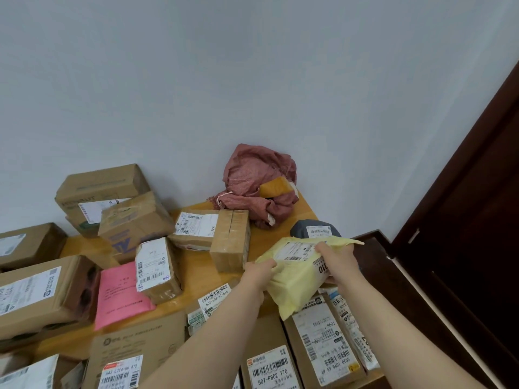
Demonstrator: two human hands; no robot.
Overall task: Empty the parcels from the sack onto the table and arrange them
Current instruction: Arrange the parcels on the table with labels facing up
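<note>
A soft yellow mailer bag (297, 279) with a white label is held above the right part of the wooden table (196, 270). My left hand (259, 272) grips its left edge, and my right hand (338, 258) grips its upper right end. The crumpled pink sack (257, 178) lies at the table's far corner against the wall, with a tan parcel (276, 186) showing in its folds. Several cardboard parcels cover the table, among them a taped box (230, 240) just left of the yellow bag and a labelled box (157, 269) in the middle.
A grey bag parcel (314, 228) lies behind the yellow bag. A pink envelope (120, 293) lies flat at left-centre. Large boxes (101, 192) stack at the far left by the wall. A dark wooden door (471, 220) and skirting stand right of the table.
</note>
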